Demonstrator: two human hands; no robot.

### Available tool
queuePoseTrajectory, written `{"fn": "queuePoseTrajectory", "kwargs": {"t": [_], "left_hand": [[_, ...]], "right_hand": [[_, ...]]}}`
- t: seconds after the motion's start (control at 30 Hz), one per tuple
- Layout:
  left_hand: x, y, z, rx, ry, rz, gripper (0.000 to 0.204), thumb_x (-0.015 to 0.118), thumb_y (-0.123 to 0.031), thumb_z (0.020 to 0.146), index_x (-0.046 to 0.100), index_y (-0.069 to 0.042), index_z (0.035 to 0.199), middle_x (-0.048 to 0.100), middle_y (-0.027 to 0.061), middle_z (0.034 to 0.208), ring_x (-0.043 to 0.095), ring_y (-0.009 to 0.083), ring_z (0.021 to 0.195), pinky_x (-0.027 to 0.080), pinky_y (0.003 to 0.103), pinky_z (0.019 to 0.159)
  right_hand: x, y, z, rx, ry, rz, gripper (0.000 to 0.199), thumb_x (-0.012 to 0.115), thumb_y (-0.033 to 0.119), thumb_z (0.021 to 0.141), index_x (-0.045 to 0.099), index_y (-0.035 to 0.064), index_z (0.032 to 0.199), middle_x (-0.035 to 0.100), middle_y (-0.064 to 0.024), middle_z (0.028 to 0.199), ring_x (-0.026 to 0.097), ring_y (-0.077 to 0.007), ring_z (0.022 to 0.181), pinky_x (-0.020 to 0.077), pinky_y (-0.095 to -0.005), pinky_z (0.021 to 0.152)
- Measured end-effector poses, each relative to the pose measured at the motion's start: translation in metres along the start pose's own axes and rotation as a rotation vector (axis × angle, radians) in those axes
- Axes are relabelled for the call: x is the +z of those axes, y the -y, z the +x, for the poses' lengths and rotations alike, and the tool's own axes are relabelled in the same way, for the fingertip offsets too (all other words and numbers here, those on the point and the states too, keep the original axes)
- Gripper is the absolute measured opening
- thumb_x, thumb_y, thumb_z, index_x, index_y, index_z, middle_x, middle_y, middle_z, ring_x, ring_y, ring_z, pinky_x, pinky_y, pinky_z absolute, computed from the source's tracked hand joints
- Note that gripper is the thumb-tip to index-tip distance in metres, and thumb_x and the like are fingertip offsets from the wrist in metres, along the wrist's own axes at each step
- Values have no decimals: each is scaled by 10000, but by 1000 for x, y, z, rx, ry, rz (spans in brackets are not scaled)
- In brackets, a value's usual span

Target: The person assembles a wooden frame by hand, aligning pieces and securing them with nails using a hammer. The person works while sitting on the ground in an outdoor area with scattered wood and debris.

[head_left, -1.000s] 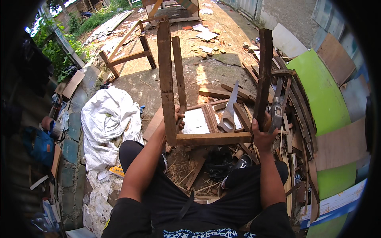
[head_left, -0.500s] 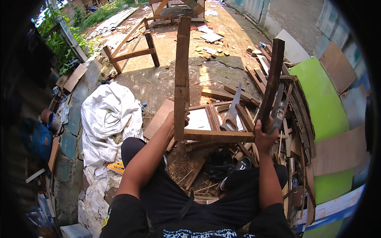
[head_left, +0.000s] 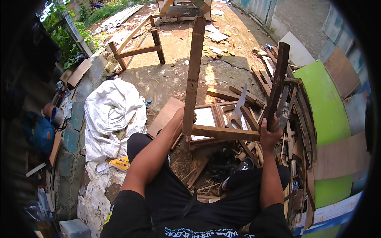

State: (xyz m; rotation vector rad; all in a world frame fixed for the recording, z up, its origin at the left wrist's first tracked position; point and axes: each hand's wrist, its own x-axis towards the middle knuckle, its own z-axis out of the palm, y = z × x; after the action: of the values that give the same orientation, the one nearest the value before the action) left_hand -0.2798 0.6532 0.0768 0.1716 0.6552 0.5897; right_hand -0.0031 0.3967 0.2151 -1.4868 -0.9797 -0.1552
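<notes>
A U-shaped frame of dark wooden bars stands up in front of me, with a crossbar (head_left: 226, 133) joining two uprights. My left hand (head_left: 186, 121) is closed around the lower part of the tall left upright (head_left: 194, 71), its fingers partly hidden behind the wood. Near the crossbar's other end, my right hand (head_left: 270, 133) grips the base of the right upright (head_left: 276, 79). A grey metal tool (head_left: 282, 115) shows right beside the right hand's fingers; whether they also hold it I cannot tell.
Behind the crossbar a handsaw (head_left: 238, 111) rests on framed panels. Scrap wood (head_left: 303, 119) is piled at right, by a green board (head_left: 323, 97). A white sack (head_left: 113, 105) lies at left. Farther off stands another wooden frame (head_left: 139, 51).
The left upright's top has swung to the right and the frame leans slightly that way. Both hands keep their grip on it. The whole view has shifted a little.
</notes>
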Motion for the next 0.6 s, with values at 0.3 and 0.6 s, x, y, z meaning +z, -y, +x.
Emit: {"fn": "queuePoseTrajectory", "kwargs": {"t": [0.3, 0.6], "left_hand": [[21, -11, -36, -289, -40, -125, 322, 463, -265, 1047, 477, -33, 824, 502, 114, 704, 515, 191, 551, 487, 308, 496], [43, -10, -45, -15, -55, 83, 254, 458, -277, 1055, 464, -47, 948, 550, 151, 752, 524, 170, 525, 474, 264, 423]], "right_hand": [[3, -3, -11, 18, -10, -103, 176, 765, 134, 862, 723, -13, 951, 736, -92, 780, 717, -150, 725, 546, -320, 684], [10, -10, -10, -104, -68, -72, 177, 763, 120, 867, 664, -17, 922, 676, -61, 710, 654, -125, 641, 519, -311, 625]]}}
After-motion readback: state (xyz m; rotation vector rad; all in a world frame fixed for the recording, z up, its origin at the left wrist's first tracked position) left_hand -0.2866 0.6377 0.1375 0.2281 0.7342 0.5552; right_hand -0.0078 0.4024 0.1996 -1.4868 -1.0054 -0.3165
